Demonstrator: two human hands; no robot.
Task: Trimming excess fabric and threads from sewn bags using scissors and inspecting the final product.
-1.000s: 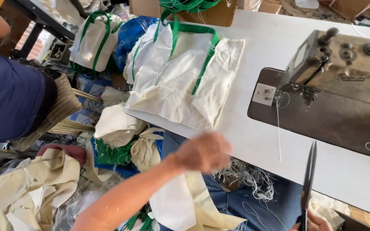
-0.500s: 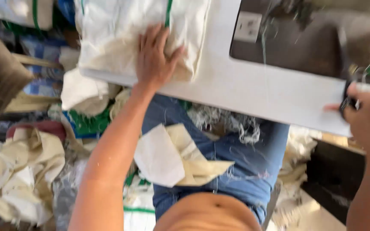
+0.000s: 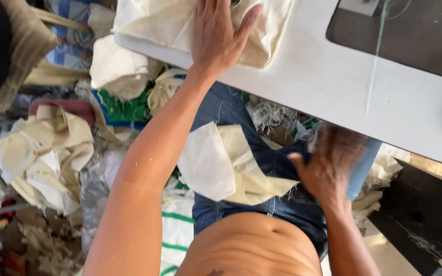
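Your left hand (image 3: 220,36) lies flat, fingers spread, on the cloth stack (image 3: 262,38) at the table (image 3: 333,87) edge, gripping nothing. Your right hand (image 3: 328,168), blurred, open, empty, hangs below the edge beside the scrap (image 3: 221,163) on your lap.

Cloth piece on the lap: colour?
Cream, off-white cloth piece, plain and unpatterned; head view shows it best, lying on the blue jeans.

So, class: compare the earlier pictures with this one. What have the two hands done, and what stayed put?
The left hand reached up and now lies flat on the cream cloth stack. The right hand left the table edge and dropped to the lap, blurred. The cream fabric pieces stayed there.
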